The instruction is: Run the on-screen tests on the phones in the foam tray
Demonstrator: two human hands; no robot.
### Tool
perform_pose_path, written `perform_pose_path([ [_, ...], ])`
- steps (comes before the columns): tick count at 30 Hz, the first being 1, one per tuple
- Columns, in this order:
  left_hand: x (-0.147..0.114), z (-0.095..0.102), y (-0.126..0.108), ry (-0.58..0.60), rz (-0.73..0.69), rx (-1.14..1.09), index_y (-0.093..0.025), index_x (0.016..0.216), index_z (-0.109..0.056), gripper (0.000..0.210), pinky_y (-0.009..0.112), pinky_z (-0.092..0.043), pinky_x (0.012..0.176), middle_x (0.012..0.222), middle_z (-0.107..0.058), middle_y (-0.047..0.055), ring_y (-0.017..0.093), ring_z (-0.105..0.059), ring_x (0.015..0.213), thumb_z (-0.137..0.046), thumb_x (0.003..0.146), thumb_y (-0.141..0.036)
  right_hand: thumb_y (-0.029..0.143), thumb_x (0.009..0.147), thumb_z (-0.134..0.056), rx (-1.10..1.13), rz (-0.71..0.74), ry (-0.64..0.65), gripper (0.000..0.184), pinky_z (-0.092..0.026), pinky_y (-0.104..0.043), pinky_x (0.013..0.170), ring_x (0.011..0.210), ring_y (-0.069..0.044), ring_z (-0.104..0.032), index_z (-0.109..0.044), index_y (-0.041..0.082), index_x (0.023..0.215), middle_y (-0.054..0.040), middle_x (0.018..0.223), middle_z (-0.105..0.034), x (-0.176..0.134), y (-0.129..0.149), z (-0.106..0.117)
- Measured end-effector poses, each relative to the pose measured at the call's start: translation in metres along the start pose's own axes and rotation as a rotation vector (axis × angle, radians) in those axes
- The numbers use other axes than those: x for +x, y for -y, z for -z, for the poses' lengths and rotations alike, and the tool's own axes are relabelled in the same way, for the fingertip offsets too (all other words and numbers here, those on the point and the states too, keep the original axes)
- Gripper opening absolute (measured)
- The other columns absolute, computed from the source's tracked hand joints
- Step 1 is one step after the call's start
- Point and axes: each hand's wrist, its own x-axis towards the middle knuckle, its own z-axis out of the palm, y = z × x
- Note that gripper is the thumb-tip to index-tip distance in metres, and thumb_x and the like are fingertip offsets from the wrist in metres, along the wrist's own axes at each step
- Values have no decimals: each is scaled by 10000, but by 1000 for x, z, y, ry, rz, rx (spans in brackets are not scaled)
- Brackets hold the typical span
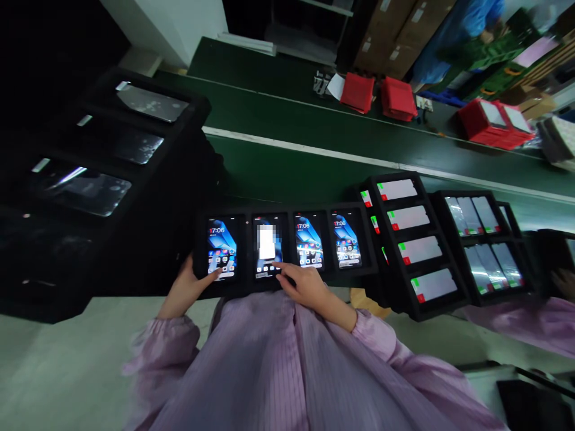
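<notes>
In front of my body lies a black foam tray (290, 281) holding several lit smartphones in a row. My left hand (186, 285) holds its left end, with the thumb over the lower edge of the leftmost smartphone (221, 242) and the other fingers hidden. My right hand (308, 285) holds nothing; its outstretched index finger is at the lower part of the second smartphone (269, 268), whose screen shows a white, partly blurred panel. The third smartphone (309, 236) and the rightmost smartphone (346, 236) show a blue home screen reading 17:06.
Black trays (166, 173) with dark-screened phones stand at the left. To the right are stacked trays (420, 209) of phones with green and red labels, and another phone tray (467, 236). Red packets (357, 93) lie along the green bench (269, 111). Another person's hand (563, 282) shows far right.
</notes>
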Motion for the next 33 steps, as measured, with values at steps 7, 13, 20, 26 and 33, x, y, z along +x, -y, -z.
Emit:
perform_pose_path([
  [7, 0, -3, -7, -43, 30, -19, -192, 1426, -516, 849, 474, -464, 1141, 1350, -674, 137, 340, -617, 1301, -727, 671, -517, 308, 1062, -508, 0, -52, 27, 284, -600, -274, 818, 1082, -196, -759, -693, 237, 1266, -42, 1324, -736, -2, -1, 3],
  [13, -3, -5, -12, -47, 44, -241, -220, 1394, -548, 755, 431, -459, 1153, 1362, -676, 113, 304, -608, 1317, -686, 712, -512, 334, 1069, -482, -35, -40, 96, 342, -605, -287, 830, 1158, -208, -730, -652, 247, 1352, -33, 1408, -684, 17, 7, 0],
  [20, 10, -7, -16, -104, -27, -103, -201, 1305, -604, 684, 463, -497, 1104, 1264, -708, 131, 327, -648, 1241, -692, 707, -521, 329, 1056, -494, -140, -142, 149, 370, -604, -310, 817, 1082, -240, -759, -662, 215, 1364, -68, 1321, -735, 36, 13, -2],
  [26, 6, -13, -21, -206, -130, 118, -163, 1492, -447, 978, 526, -468, 1120, 1412, -597, 205, 384, -566, 1342, -781, 652, -534, 317, 1044, -509, -118, -282, 50, 372, -597, -311, 834, 1049, -239, -768, -672, 204, 1359, -73, 1199, -788, 25, 5, 6],
  [33, 6, -11, -16, -172, -176, 23, -225, 1412, -541, 729, 451, -510, 1085, 1313, -681, 116, 309, -648, 1239, -682, 775, -550, 340, 1066, -474, -61, -111, 46, 332, -601, -298, 822, 1128, -223, -742, -708, 216, 1266, -70, 1380, -702, 35, 9, 0],
])
